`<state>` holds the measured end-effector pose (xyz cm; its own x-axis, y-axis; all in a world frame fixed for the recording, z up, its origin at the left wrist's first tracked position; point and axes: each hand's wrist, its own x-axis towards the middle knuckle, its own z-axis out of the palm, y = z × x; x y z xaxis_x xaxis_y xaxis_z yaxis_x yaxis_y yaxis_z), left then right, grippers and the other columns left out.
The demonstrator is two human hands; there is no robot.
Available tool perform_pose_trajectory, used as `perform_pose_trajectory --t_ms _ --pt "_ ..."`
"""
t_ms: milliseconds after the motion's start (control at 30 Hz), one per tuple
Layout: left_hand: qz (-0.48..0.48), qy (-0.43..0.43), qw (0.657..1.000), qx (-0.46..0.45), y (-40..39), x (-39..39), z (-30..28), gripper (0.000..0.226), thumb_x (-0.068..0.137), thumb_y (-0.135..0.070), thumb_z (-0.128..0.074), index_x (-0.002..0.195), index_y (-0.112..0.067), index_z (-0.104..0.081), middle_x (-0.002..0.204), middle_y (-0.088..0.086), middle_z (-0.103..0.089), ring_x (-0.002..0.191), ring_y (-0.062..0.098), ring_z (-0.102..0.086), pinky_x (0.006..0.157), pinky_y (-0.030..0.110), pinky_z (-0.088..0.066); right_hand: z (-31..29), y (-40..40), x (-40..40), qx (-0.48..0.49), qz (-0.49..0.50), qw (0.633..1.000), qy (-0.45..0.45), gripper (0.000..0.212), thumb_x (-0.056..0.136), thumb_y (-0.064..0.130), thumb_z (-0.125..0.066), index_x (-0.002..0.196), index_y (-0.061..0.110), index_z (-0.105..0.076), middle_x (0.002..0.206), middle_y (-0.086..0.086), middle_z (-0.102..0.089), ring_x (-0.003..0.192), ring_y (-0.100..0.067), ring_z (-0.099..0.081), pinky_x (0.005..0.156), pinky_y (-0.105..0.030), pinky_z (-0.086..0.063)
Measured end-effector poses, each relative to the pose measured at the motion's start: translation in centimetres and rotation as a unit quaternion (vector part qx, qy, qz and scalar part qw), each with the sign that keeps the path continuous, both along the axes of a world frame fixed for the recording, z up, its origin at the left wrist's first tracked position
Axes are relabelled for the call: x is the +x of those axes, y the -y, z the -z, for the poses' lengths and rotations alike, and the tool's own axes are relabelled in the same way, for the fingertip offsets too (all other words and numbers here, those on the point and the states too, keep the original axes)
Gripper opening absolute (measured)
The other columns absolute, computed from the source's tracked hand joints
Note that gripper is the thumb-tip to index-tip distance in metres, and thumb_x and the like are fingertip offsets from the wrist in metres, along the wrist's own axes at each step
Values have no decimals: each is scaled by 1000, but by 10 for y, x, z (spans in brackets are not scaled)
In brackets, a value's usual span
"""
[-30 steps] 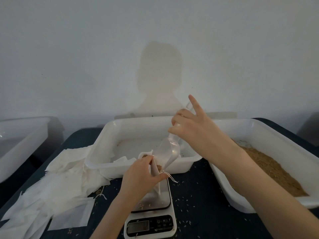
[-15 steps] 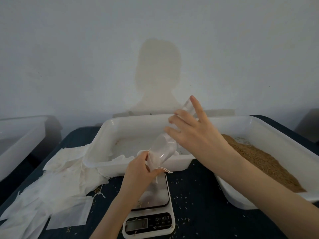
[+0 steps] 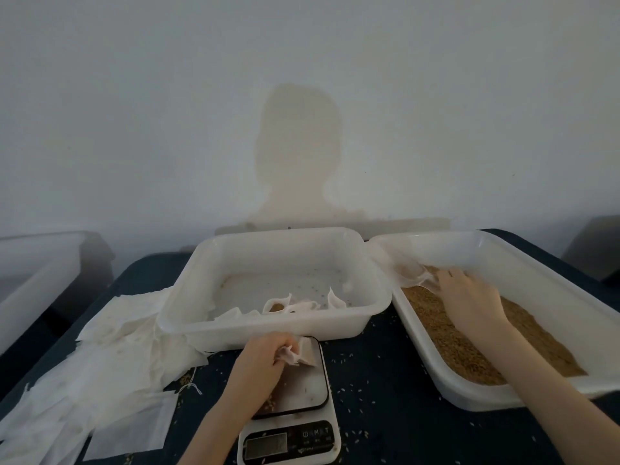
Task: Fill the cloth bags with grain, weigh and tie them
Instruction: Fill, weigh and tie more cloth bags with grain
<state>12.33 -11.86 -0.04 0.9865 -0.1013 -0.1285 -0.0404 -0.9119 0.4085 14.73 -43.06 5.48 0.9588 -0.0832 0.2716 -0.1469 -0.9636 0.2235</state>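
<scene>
Nearby, empty bags [image 3: 100,357] beside scale [image 3: 295,411].

We see a big pale wall [image 3: 134,112] behind everything. On it there is a soft brown shadow [image 3: 298,159] shaped like a head and shoulders. The table [image 3: 385,380] has a dark blue top. At the far left a white tub [image 3: 37,280] sits apart from the table, with a dark gap between them. At the far right, by the wall, we see a dark shape [image 3: 593,250] that we cannot make out
</scene>
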Motion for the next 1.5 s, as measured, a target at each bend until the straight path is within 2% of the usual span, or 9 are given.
perform_pose_trajectory --t_ms 167,267,433,533,700,867,1000,1167,1500 --pt "39 136 990 17 -13 -12 17 19 91 -31 -53 109 -35 -57 110 -15 -54 105 3 -49 94 20 -38 11 7 8 11 46 995 -90 11 96 11 -46 94 16 -56 76 4 -51 66 -15 -57 49 -23 -38" --pt "59 126 990 -22 -20 -12 21 24 84 -29 -58 104 -40 -55 104 -21 -50 97 -1 -45 92 21 -38 17 7 9 27 20 989 -144 37 102 25 -37 65 22 -39 66 5 -52 61 -15 -58 52 -23 -43" --pt "51 110 971 -206 -38 -22 24 32 83 -12 -56 97 -41 -56 102 -19 -58 81 3 -56 72 17 -45 16 3 6 35 2 983 -180 42 102 42 -30 74 17 -48 69 5 -51 59 -13 -52 54 -24 -40" --pt "26 144 937 -318 -49 -30 24 28 77 -14 -50 98 -29 -61 95 -13 -63 84 8 -58 73 27 -50 6 -10 -3 45 -14 994 -94 37 100 37 -36 76 17 -55 71 6 -58 63 -13 -59 54 -24 -44" --pt "-82 213 883 -410 -62 -35 41 21 87 -12 -47 102 -16 -61 99 -8 -66 97 7 -61 85 27 -49 0 -76 -26 185 -154 969 57 39 95 38 -47 57 31 -37 55 12 -46 48 1 -45 45 -15 -29" --pt "-187 252 879 -359 -68 -34 59 26 90 0 -50 83 -21 -62 83 -7 -66 77 2 -59 71 23 -46 69 -124 -27 251 -210 945 -14 35 94 39 -49 61 27 -50 55 9 -51 48 -1 -49 46 -12 -32" --pt "-210 276 883 -318 -74 -32 65 26 90 -1 -52 79 -23 -62 74 -9 -65 67 4 -57 60 10 -43 115 -130 -21 339 -158 927 -20 43 94 36 -52 54 25 -41 50 7 -45 43 -6 -42 44 -18 -33" --pt "-197 297 902 -243 -72 -33 68 27 87 0 -57 79 -26 -61 71 -16 -61 64 2 -58 62 13 -39 126 -125 -14 402 -146 904 -28 42 93 34 -55 54 23 -43 50 6 -46 43 -6 -40 43 -18 -32" --pt "-193 277 922 -192 -71 -33 68 23 87 -6 -58 79 -27 -62 67 -17 -60 62 3 -57 61 17 -40 127 -125 -13 397 -154 902 -79 38 95 36 -52 60 23 -51 56 4 -53 49 -5 -46 49 -18 -37"
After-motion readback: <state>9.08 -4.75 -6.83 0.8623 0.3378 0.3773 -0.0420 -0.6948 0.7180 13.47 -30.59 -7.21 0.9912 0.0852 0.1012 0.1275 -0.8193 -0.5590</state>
